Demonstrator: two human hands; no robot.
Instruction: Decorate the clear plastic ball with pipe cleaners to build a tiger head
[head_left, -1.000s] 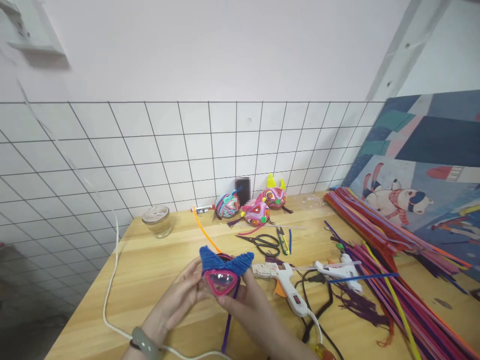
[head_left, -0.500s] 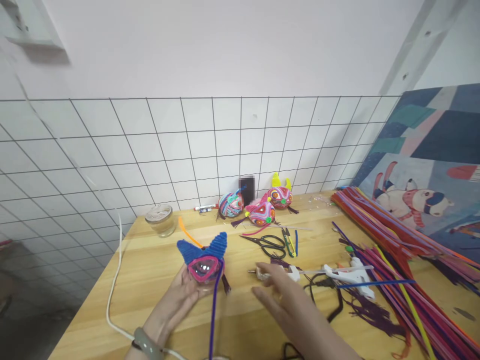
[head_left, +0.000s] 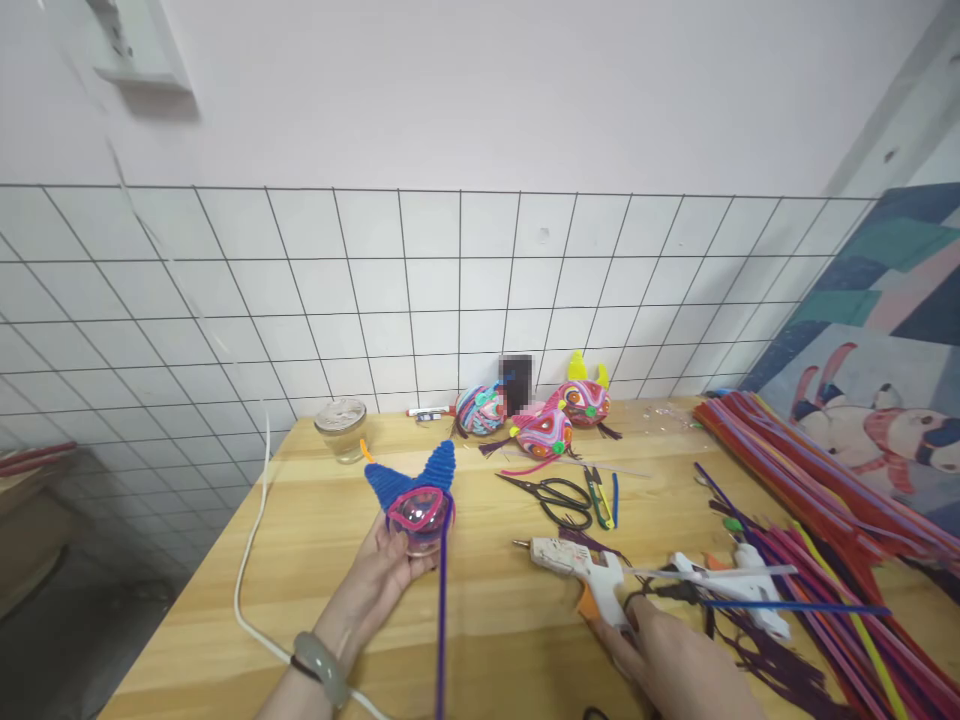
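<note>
My left hand [head_left: 386, 580] is closed around a clear ball ornament [head_left: 421, 540], holding it above the table. Blue pipe-cleaner ears [head_left: 409, 478] stand on the ball, and a pink pipe-cleaner outline curves across its front. A long purple pipe cleaner [head_left: 442, 625] hangs from its right side. On the right, my right hand [head_left: 664, 650] has its fingers closed at the handle of a white hot glue gun [head_left: 574, 562], whose nozzle points left. A second white glue gun [head_left: 750, 580] lies behind that hand, partly under pipe cleaners.
Black scissors [head_left: 555, 498] and yellow-green snips [head_left: 598, 497] lie mid-table. Decorated balls [head_left: 544, 432] sit by the tiled wall, near a glass jar [head_left: 341, 428]. Bundles of pipe cleaners [head_left: 795, 465] fill the right side. A white cable [head_left: 247, 590] runs along the left.
My right hand has moved right and down, from over the glue gun's front to its handle. My left hand still holds the ball, now tilted slightly differently. The view has shifted left.
</note>
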